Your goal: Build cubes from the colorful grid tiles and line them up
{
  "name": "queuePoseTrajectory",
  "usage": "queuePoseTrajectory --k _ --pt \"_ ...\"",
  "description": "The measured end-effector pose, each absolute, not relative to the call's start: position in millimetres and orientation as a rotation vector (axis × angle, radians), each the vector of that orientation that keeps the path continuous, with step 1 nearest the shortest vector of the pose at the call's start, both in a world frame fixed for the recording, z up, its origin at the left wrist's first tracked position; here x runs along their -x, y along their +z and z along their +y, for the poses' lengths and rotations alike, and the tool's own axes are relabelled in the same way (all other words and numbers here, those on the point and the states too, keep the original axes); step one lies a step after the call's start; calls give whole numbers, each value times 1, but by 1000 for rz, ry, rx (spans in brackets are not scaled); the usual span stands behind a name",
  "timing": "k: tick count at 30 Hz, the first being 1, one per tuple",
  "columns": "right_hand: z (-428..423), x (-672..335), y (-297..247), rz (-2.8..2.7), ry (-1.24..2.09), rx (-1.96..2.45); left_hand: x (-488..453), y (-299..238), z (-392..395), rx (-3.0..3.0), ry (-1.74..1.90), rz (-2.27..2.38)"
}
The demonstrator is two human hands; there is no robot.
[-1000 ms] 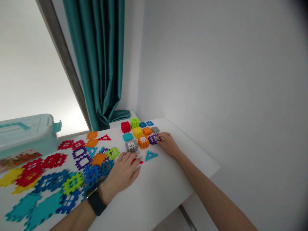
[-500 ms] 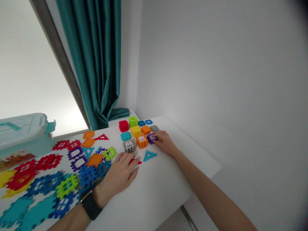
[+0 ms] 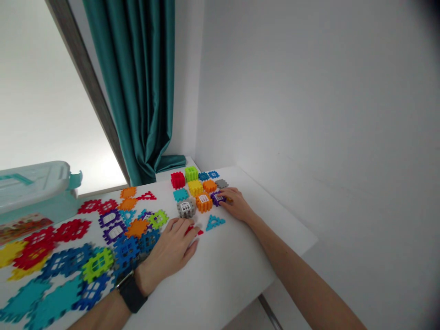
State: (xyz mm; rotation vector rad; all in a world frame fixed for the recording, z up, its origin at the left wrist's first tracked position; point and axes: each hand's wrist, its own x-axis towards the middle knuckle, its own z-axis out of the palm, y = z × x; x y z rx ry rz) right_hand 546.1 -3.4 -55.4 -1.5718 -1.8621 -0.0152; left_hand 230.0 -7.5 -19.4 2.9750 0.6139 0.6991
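Observation:
My left hand, a dark watch on its wrist, lies palm down on the white table with fingers loosely spread. A red triangle piece shows partly under its fingertips. Farther right, my right hand has its fingers closed around a small stack of purple window tiles; its fingertips are partly hidden. Beside that stack stand an orange stack and a grey stack, each with a white window insert on top. Between my hands lies a light blue triangle piece.
Behind are red, lime and yellow stacks, plus grey tiles. Many loose interlocking tiles spread over the left side, with teal ones nearest. A lidded plastic box sits at far left. A wall borders the right.
The view has shifted very slightly. Both hands and the pieces keep their places on the table.

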Motion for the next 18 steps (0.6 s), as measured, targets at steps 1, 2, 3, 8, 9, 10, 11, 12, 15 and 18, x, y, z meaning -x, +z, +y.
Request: queuePoseTrajectory --k 1,2,3,8,9,10,11,12,15,18 --pt "-3 -546 -55 -1861 -14 1572 -230 -19 -7 -2975 698 616" --pt "-3 -546 -55 -1860 -14 1572 -230 -20 -7 -2975 694 616" --pt "-4 -546 -55 -1859 -14 1571 -230 -20 -7 -2976 689 617" --pt "-4 -545 -55 -1843 -24 1566 -230 -20 -7 -2974 683 616" --pt "-5 -545 -55 -1836 -29 1565 -230 -20 -7 -2973 691 615" --pt "-5 -545 -55 -1828 -35 1565 -230 -20 -8 -2972 698 614" --pt "-6 -545 -54 -1819 -43 1565 -230 -20 -8 -2972 706 613" --pt "-7 -544 -54 -1809 -50 1564 -230 -20 -8 -2973 712 614" --pt "-12 -541 -51 -1789 -65 1553 -230 -20 -8 -2982 713 617" --pt "-20 -533 -46 -1795 -65 1528 -231 -20 -8 -2984 685 623"
